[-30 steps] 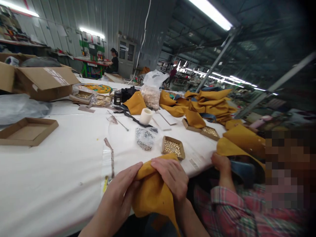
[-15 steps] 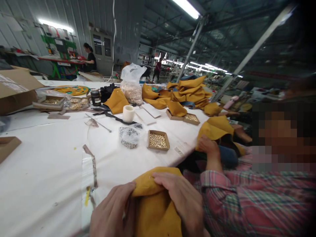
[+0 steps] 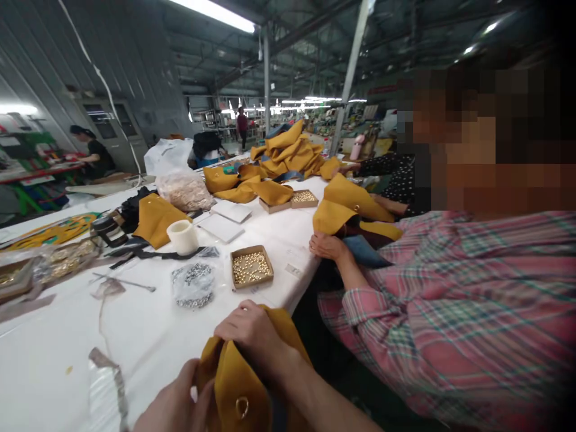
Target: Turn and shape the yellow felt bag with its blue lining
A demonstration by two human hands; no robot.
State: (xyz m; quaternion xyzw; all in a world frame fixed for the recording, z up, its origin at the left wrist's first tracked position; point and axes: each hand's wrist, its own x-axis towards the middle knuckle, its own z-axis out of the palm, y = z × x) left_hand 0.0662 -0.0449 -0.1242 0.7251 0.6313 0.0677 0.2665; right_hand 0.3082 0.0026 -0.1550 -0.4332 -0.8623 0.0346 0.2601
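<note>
A mustard-yellow fabric piece point(image 3: 240, 375) is bunched up at the table's near edge, with a small gold ring point(image 3: 242, 408) on its front. My right hand point(image 3: 252, 330) has its fingers curled over the top of the piece and grips it. At the lower left, my left hand point(image 3: 177, 399) is closed on its left edge. The tips of some left fingers are hidden in the folds. Just beyond stand a small cardboard box point(image 3: 272, 277) of gold metal bits and a clear plastic bag point(image 3: 177, 294) of silver ones.
A co-worker in a plaid shirt point(image 3: 450, 312) sits close on my right, holding another yellow piece point(image 3: 337, 204). On the white table point(image 3: 49, 354) are a tape roll point(image 3: 183, 239), white cards point(image 3: 220, 228), a dark jar point(image 3: 109, 231) and a yellow fabric pile point(image 3: 292, 153).
The view has swung to the right. My right hand has moved from the piece's right side to over its top, and the piece has been turned, bringing the gold ring into view.
</note>
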